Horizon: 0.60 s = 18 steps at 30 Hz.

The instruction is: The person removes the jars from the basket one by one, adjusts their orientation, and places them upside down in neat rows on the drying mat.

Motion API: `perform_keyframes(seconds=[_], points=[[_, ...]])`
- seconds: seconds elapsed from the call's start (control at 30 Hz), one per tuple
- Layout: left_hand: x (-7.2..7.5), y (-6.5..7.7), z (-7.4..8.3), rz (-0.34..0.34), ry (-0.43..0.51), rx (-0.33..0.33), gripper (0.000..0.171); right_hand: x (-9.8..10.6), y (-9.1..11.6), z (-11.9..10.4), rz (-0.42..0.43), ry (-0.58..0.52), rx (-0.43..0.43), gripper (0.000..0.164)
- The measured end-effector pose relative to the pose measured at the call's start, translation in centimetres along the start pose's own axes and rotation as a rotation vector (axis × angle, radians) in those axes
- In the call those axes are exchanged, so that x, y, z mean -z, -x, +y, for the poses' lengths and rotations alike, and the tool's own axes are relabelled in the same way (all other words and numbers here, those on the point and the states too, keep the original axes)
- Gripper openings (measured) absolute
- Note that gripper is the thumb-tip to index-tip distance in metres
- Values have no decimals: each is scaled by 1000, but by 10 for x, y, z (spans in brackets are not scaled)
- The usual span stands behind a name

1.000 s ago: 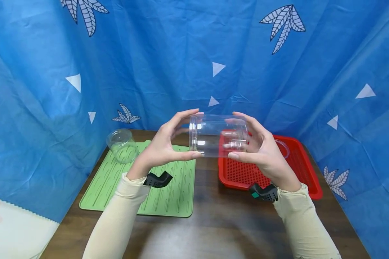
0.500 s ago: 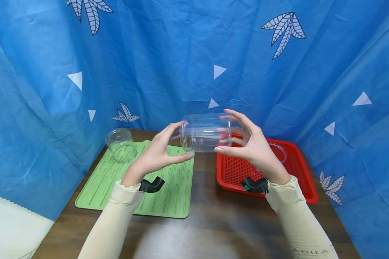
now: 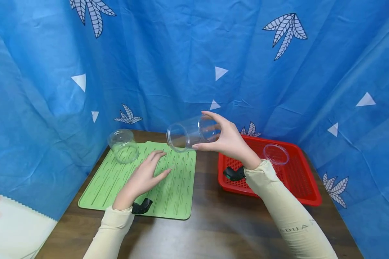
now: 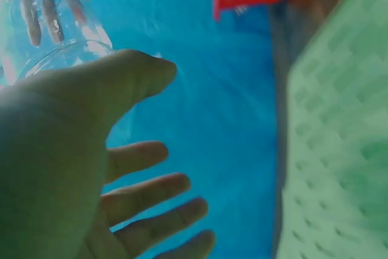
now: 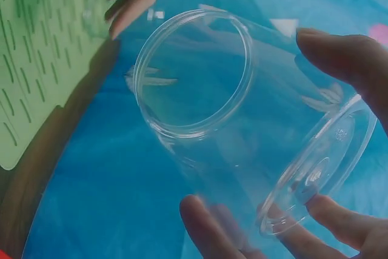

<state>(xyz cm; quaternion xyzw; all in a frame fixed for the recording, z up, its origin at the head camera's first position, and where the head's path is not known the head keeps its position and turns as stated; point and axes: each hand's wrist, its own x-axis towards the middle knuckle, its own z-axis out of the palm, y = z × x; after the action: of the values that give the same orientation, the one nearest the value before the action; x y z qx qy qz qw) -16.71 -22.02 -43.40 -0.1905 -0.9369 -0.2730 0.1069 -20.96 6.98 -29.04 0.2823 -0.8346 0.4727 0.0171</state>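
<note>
A clear plastic jar [image 3: 192,133] without a lid is held tilted in the air by my right hand [image 3: 228,138], its thumb and fingers around the base end. The jar's open mouth points left and toward me; the right wrist view shows the round jar mouth [image 5: 194,74] and the moulded base. My left hand [image 3: 144,176] hovers over the green ridged mat [image 3: 178,187], fingers spread and holding nothing. In the left wrist view the left hand [image 4: 121,168] is apart from the jar. Another clear jar [image 3: 123,147] stands at the mat's back left corner.
On the right is a red perforated basket [image 3: 303,183] with a clear ring-like lid [image 3: 276,154] in it. A blue curtain [image 3: 168,54] encloses the back and sides of the dark wooden table [image 3: 214,223].
My left hand has let go of the jar and moved down and left. The right hand has carried the jar leftward, turning its mouth downward and toward me.
</note>
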Motion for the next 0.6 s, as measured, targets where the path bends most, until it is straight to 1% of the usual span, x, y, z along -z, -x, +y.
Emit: perform_keyframes(seconds=[0.13, 0.23, 0.37, 0.47, 0.6], points=[[-1, 18, -18, 0, -81, 80, 63, -18, -22, 25, -14, 116, 15, 99], [-3, 30, -32, -10, -129, 139, 63, -27, -34, 28, -42, 191, 26, 102], [-4, 40, -47, -32, -183, 183, 64, -37, -46, 32, -68, 247, 20, 104], [-4, 50, -57, -46, -204, 222, 66, -45, -54, 37, -92, 285, 10, 105], [-2, 68, -69, -60, -219, 298, 70, -58, -66, 41, -139, 330, 15, 107]])
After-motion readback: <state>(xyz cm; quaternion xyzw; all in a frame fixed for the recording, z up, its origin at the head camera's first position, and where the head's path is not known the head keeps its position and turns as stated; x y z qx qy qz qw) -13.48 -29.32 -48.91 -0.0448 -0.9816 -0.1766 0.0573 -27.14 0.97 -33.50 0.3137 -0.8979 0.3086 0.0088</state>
